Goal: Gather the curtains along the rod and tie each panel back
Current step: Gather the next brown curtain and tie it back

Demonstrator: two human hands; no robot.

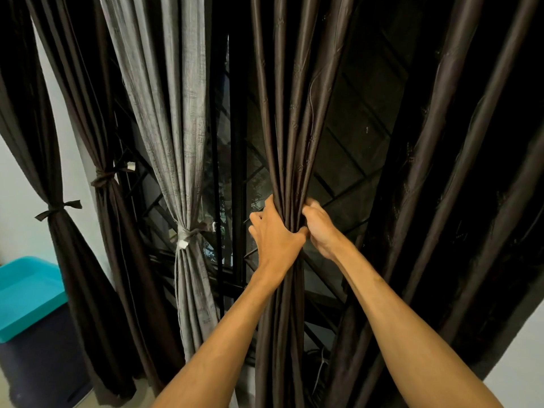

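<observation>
Dark window glass with a black diagonal grille is filling the middle of the frame behind the hanging curtains, with a pale wall showing at the far left. At centre, a brown curtain is hanging with its long axis running top to bottom, its folds narrowing to a pinched waist just below mid-frame and spreading again toward the lower edge. Both hands are closing around that waist: the left hand is wrapping it from the left side, fingers curled behind the fabric and thumb pressing across the front, while the right hand is gripping it from the right, fingers bent tightly into the folds. The two hands are touching at the bundle. Left of centre, a grey curtain is hanging already cinched by a pale tie. Further left, two more dark curtains are hanging gathered, each bound by a dark tie. At the right of the frame, another brown curtain panel is hanging loose in slanting folds. A teal lid is sitting on a dark bin at the lower left.
</observation>
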